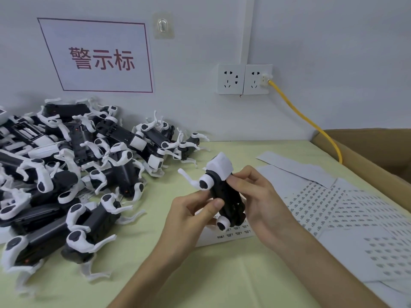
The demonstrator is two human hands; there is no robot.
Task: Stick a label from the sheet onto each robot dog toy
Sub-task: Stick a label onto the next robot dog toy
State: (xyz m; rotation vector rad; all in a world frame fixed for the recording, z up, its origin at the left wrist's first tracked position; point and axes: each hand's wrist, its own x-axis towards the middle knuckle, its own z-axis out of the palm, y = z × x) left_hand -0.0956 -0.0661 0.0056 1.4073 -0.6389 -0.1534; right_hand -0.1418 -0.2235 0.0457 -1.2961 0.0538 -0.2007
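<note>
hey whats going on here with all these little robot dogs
A person is holding one black-and-white robot dog toy above the table in both hands: the left hand grips its side, the right hand holds the other, fingers on the body. A label sheet lies just beneath it on the green table, with used sheets to the right. A pile of toys waits on the left. Whether this toy already has its label cannot be seen.

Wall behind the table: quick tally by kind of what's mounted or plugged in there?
Sign with red characters: 1
Clear adhesive hook: 1
White socket plates: 2
Yellow cable, plugged into the right-hand plate: 1
Total: 5
</note>
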